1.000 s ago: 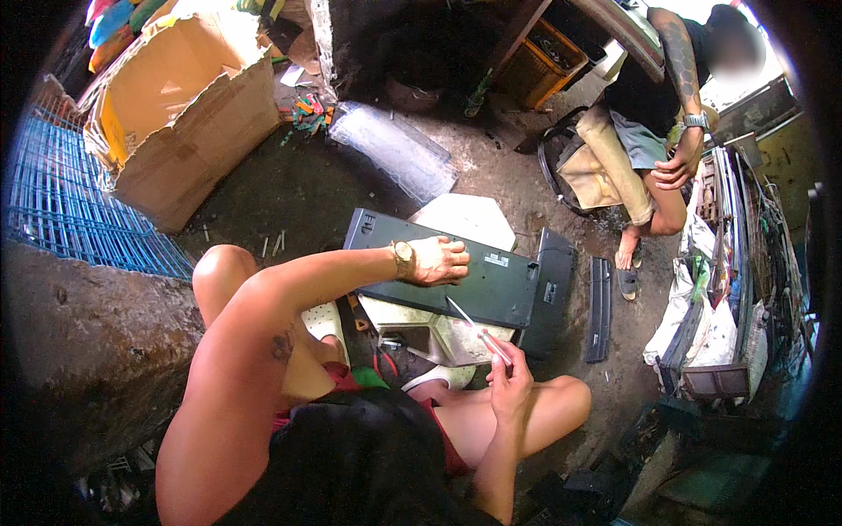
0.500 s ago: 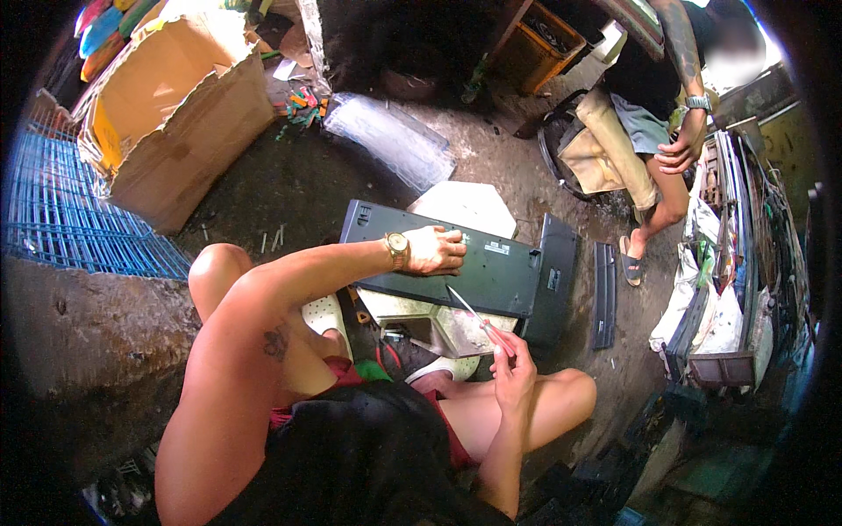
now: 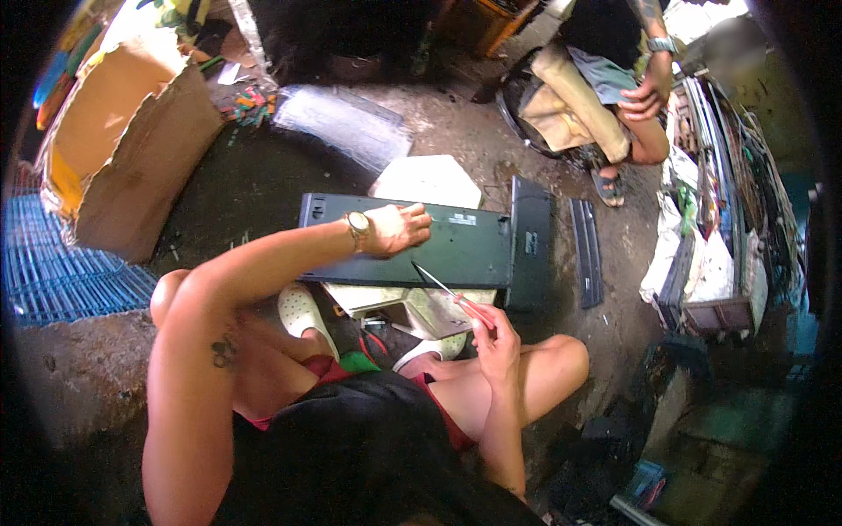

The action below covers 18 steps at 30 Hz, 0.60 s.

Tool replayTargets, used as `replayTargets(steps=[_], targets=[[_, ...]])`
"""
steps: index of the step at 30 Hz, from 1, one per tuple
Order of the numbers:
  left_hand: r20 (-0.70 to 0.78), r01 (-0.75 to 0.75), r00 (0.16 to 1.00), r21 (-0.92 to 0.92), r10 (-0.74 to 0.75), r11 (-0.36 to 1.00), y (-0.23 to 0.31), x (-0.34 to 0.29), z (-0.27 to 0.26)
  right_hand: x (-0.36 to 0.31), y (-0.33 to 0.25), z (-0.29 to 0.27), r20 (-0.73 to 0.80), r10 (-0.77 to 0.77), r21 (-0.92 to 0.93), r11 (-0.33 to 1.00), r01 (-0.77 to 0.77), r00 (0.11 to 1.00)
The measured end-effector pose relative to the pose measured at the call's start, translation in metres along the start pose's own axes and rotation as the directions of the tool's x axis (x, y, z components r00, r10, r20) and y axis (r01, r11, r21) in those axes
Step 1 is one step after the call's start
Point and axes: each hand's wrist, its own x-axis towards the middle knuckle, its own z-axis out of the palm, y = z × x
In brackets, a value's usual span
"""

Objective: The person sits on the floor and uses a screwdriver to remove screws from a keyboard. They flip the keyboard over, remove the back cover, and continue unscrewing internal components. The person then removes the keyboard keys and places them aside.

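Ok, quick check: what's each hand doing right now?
Left hand: palm down, resting on the black flat panel, not gripping.
Right hand: closed on a red-handled screwdriver.

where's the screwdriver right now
In the head view the screwdriver is just right of centre, held in the right hand, its tip at the near edge of the black panel that the left hand rests on.

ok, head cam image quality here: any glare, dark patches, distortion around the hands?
Head view: strong fisheye, so the black panel bows and the rim goes black. Sun blows out the cardboard box top left and the white slab. The left hand on the panel and the right hand with the screwdriver are lit and fairly sharp. The lower right is in deep shadow.
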Motion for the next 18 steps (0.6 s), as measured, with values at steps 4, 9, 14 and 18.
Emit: replayTargets(steps=[4, 9, 14, 18], targets=[[0.199, -0.096, 0.977, 0.131, 0.069, 0.987, 0.000, 0.021, -0.016, -0.002, 0.000, 0.001, -0.018, -0.032, -0.002, 0.999, 0.032, 0.999], [0.385, -0.249, 0.907, 0.168, 0.169, 0.954, -0.003, 0.042, -0.024, -0.003, -0.005, -0.001, -0.062, -0.067, -0.038, 0.997, 0.065, 0.996], [0.310, -0.357, 0.904, 0.177, 0.292, 0.917, -0.008, 0.032, -0.027, -0.006, -0.009, -0.002, -0.055, -0.031, 0.007, 0.999, 0.031, 0.998], [0.292, -0.325, 0.930, 0.375, 0.222, 0.868, 0.004, 0.015, -0.018, -0.003, -0.010, -0.004, -0.020, 0.024, 0.009, 1.000, -0.023, 1.000]])
